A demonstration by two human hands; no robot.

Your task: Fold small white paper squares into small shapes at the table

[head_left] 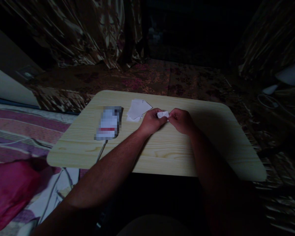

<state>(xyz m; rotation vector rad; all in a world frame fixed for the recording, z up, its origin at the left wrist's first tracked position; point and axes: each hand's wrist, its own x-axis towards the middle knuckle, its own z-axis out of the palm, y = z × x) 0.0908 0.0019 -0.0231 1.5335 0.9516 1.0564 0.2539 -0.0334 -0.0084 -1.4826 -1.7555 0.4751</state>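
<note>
Between my two hands is a small folded piece of white paper (163, 114), held just above the table's far half. My left hand (151, 122) grips its left side, with the thumb along the lower edge. At its right corner, the fingertips of my right hand (181, 120) pinch the paper. A loose stack of white paper sheets (139, 109) lies on the table just left of my left hand. The lighting is dim, so the exact folds are hard to make out.
The light wooden table (167, 157) has rounded corners. On its left lies a blurred-out phone (108, 123) with a white cable (102, 150) running off the near edge. A striped bedspread (22, 127) and a pink cloth or bag (13, 190) are at left; patterned curtains (95, 29) hang behind.
</note>
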